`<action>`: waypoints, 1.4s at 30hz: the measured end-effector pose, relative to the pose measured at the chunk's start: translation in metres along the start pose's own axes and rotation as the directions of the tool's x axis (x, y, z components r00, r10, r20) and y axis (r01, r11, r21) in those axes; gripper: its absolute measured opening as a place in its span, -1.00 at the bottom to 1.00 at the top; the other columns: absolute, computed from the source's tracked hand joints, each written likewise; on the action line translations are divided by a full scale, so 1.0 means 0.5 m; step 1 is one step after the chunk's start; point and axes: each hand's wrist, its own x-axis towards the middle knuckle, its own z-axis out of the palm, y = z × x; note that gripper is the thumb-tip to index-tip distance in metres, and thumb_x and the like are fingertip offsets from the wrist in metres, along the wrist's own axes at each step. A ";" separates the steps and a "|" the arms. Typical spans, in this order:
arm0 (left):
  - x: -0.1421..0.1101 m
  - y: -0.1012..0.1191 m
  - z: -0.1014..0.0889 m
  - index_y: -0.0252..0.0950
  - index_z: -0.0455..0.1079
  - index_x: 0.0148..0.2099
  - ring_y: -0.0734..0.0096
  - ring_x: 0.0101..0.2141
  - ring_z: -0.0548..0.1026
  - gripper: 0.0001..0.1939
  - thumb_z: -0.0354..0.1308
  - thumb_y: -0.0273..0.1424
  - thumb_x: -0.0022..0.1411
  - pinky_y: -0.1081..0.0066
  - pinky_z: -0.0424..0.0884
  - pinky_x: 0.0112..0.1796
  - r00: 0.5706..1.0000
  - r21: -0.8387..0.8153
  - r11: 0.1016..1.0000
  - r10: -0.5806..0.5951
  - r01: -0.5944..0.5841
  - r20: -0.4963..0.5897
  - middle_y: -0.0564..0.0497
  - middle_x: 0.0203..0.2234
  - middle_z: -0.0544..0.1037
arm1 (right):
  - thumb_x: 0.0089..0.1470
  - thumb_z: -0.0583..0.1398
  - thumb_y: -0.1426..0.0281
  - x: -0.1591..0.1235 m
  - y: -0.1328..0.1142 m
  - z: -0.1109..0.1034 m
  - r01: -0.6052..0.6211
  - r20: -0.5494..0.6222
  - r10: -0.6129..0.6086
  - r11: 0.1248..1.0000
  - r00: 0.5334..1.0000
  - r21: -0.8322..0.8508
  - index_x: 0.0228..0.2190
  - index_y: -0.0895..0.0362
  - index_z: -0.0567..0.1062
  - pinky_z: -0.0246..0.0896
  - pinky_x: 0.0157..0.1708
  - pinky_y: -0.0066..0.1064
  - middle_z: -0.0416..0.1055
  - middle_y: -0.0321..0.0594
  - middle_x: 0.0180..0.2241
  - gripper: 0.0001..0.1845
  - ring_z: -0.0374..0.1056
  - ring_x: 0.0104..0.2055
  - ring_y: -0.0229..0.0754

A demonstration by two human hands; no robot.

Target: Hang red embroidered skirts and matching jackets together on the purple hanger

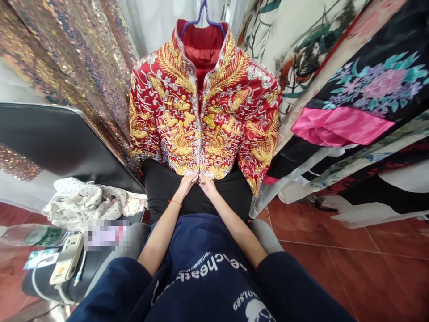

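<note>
Red satin jacket with gold and silver embroidery (pixel 204 112), hung on a purple plastic hanger (pixel 203 15), directly above both hands. Left hand (pixel 187 183) pinching the left edge of the hem; right hand (pixel 207 184) just beside it, fingers closed on the right edge. Black cloth (pixel 161 188) under both wrists. Spotted white fabric bundle (pixel 83 201) far left of the left hand.
</note>
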 end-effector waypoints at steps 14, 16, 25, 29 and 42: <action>0.007 -0.013 -0.027 -0.38 0.44 -0.05 0.42 -0.28 0.53 -0.75 0.21 -0.29 0.35 0.34 0.54 -0.25 0.985 0.079 0.994 -0.068 0.082 -0.159 -0.04 -0.21 0.55 | 0.11 0.31 0.19 -0.032 -0.003 0.043 -0.267 0.114 0.304 0.929 0.946 -0.256 -0.44 0.18 0.45 -0.21 -0.76 -0.60 0.50 -0.17 -0.59 -0.69 0.27 -0.66 -0.34; 0.009 -0.011 -0.030 -0.35 0.41 0.06 0.34 -0.17 0.54 -0.68 0.18 -0.25 0.37 0.25 0.55 -0.17 0.981 0.084 0.991 -0.084 0.100 -0.175 -0.09 -0.09 0.52 | 0.09 0.32 0.20 -0.040 -0.001 0.050 -0.229 0.097 0.267 0.929 0.959 -0.291 -0.44 0.16 0.44 -0.22 -0.75 -0.60 0.49 -0.22 -0.64 -0.71 0.26 -0.69 -0.34; 0.011 -0.012 -0.014 -0.34 0.39 0.11 0.28 -0.10 0.53 -0.64 0.18 -0.26 0.37 0.19 0.55 -0.11 0.987 0.053 0.994 -0.092 0.100 -0.133 -0.12 -0.02 0.50 | 0.14 0.26 0.24 -0.036 -0.024 0.042 0.011 -0.007 -0.014 0.940 1.000 -0.340 -0.44 0.17 0.46 -0.05 -0.66 -0.59 0.47 -0.35 -0.55 -0.75 0.23 -0.65 -0.42; 0.004 -0.015 -0.014 -0.35 0.40 0.08 0.32 -0.15 0.53 -0.67 0.19 -0.27 0.37 0.24 0.55 -0.15 0.988 0.034 0.994 -0.095 0.100 -0.125 -0.10 -0.07 0.52 | 0.00 0.34 0.31 -0.045 -0.022 0.029 0.138 -0.003 -0.152 0.907 0.988 -0.398 -0.56 0.10 0.46 0.11 -0.54 -0.58 0.42 -0.40 -0.61 -0.78 0.27 -0.58 -0.38; -0.004 -0.019 -0.003 -0.37 0.43 -0.01 0.39 -0.22 0.54 -0.75 0.19 -0.31 0.36 0.30 0.56 -0.21 0.975 0.085 0.988 -0.109 0.127 -0.194 -0.06 -0.15 0.54 | 0.28 0.21 0.21 -0.027 -0.038 0.053 0.014 0.000 -0.015 0.902 1.000 -0.431 0.05 0.16 0.44 0.46 -0.07 -0.16 0.44 -0.10 0.02 -0.61 0.45 -0.05 -0.13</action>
